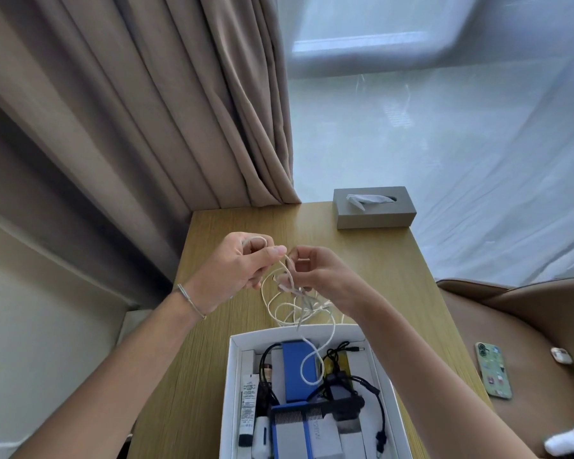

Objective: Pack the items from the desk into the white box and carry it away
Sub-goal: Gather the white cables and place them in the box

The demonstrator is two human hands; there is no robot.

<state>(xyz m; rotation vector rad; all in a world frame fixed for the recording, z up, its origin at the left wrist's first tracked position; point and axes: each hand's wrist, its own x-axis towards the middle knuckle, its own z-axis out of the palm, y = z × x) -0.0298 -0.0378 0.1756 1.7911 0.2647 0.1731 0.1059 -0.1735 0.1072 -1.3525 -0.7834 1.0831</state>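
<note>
- The white box (234, 366) sits open at the desk's (209, 342) near edge, packed with items.
- Above it, the left hand (236, 270) and right hand (315, 276) pinch a tangled white cord (312, 359) trailing into the box.
- A tissue box (375, 212) stands at the far edge.

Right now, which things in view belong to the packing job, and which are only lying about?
Part of the job:
- tangled white cord, held by left hand and right hand
- open white cardboard box, already holding a blue rectangular case and a black cable

Lying about:
- grey tissue box on the wooden desk
- green phone on the brown chair
</note>
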